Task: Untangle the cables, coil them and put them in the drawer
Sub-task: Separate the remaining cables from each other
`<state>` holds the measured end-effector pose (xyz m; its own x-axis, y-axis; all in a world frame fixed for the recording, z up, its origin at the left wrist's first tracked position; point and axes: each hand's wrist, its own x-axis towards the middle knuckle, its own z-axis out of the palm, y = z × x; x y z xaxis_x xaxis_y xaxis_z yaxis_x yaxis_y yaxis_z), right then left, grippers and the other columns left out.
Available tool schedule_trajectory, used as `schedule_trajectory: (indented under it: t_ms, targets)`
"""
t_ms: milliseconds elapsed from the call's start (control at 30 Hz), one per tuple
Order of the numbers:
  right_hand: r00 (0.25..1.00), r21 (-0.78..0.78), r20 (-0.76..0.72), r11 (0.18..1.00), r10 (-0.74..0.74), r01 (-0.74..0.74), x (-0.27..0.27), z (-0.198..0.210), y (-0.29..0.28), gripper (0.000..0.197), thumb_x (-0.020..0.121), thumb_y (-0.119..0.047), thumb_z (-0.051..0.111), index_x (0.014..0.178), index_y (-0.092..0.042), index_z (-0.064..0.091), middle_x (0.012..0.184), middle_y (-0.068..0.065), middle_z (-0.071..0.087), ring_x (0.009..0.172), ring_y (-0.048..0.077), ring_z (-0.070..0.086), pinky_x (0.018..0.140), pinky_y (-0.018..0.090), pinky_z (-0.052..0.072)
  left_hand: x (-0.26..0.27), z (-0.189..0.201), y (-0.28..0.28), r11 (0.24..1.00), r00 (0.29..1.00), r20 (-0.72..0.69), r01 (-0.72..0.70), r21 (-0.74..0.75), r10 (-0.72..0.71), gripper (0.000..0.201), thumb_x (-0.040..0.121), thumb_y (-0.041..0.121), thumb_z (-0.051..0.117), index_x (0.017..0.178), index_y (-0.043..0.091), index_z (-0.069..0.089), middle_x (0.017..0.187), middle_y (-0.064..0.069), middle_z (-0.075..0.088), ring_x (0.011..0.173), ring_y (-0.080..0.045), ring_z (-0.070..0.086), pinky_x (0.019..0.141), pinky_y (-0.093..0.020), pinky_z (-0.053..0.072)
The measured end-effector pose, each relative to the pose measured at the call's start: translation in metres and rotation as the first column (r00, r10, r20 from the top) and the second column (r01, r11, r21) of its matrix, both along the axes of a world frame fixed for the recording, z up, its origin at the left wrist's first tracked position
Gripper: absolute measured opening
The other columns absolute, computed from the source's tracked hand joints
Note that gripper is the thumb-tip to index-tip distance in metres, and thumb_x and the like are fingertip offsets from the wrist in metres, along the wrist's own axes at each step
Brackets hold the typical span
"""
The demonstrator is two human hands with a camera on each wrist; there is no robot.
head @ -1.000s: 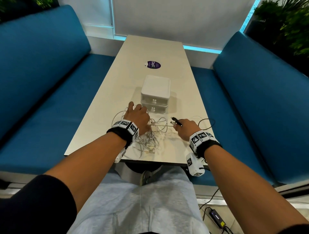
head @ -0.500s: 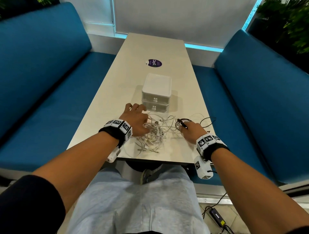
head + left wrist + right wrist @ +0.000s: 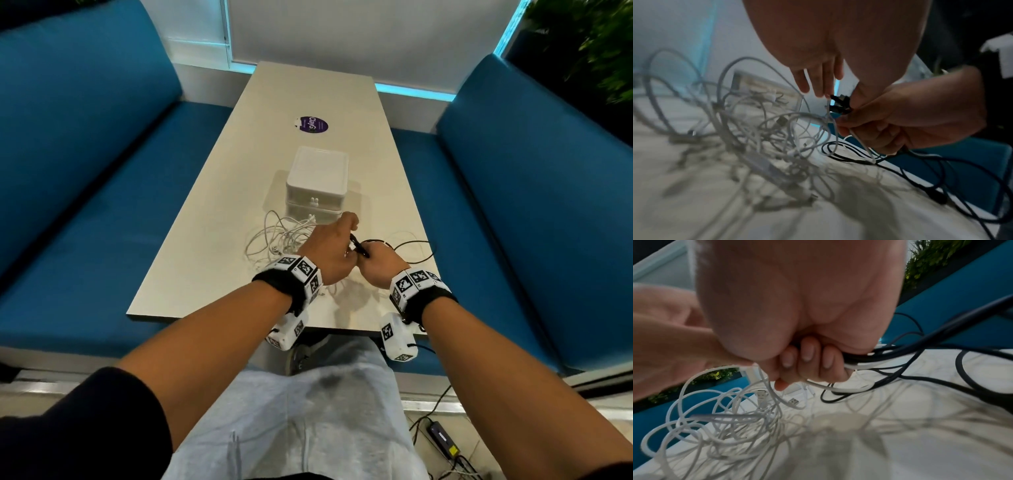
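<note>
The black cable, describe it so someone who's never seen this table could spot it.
On the pale table, before the white drawer box, lies a cable tangle. The black cable loops toward the table's right edge from the right hand. It is the only dark one among white cables.

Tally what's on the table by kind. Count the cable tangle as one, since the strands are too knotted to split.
Cable tangle (white and black strands, gripped by left hand and right hand): 1
White drawer unit: 1
Round purple sticker: 1
Total: 3
</note>
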<state>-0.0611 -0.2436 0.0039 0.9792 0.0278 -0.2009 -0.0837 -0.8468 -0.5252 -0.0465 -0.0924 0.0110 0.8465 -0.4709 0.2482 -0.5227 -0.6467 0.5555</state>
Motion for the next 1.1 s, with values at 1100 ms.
schedule_trajectory:
  t_ms: [1100]
  targets:
    - [0.996, -0.077, -0.078, 0.995, 0.052, -0.058, -0.005, -0.003, -0.022, 0.027, 0.100, -0.036, 0.049, 0.094, -0.015, 0.065, 0.083, 0.000, 0.059, 0.077, 0.020, 0.055, 0.066, 0.031, 0.038, 0.005, -0.028, 0.036, 0.799, 0.979, 0.194, -0.165, 0.578, 0.061, 0.037, 0.085, 0.014, 0.056, 0.119, 0.029, 0.062, 0.117, -0.006, 0.049, 0.107, -0.029, 0.053, 0.098, -0.044, 0.034]
